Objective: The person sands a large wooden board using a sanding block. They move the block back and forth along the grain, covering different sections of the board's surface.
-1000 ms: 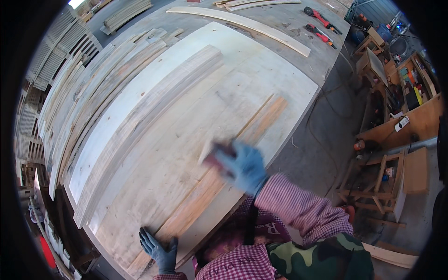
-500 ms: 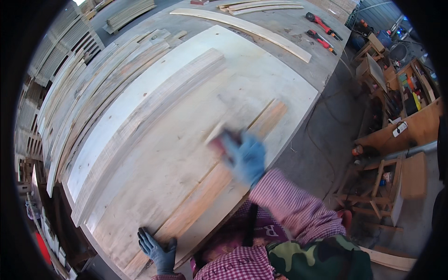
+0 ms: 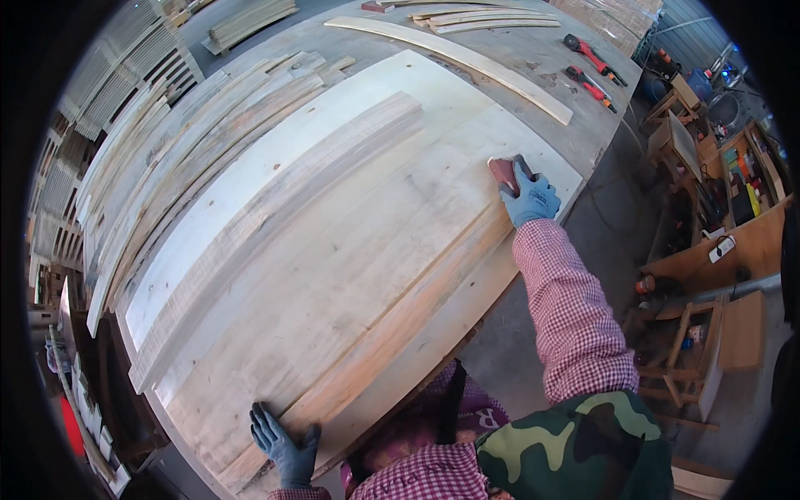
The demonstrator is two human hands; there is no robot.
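A reddish-brown sanding block point(image 3: 504, 173) is gripped in my gloved right hand point(image 3: 532, 198), at the far right end of a long wooden plank point(image 3: 392, 321). The plank lies along the near edge of a pale plywood sheet point(image 3: 333, 242). My left hand point(image 3: 285, 446), also in a blue-grey glove, rests at the plank's near left end with its fingers spread. Beyond the plank, a stack of long pale boards point(image 3: 275, 204) lies on the same sheet.
Many rough boards point(image 3: 192, 158) are piled along the left side of the table. A curved strip point(image 3: 467, 62) and two red power tools point(image 3: 590, 58) lie at the back. A wooden stool point(image 3: 679, 358) and an open tool box point(image 3: 742, 179) stand at the right.
My right hand has slid the sanding block away from me and to the right, from mid-plank to its far end. My left hand stays in place on the near end.
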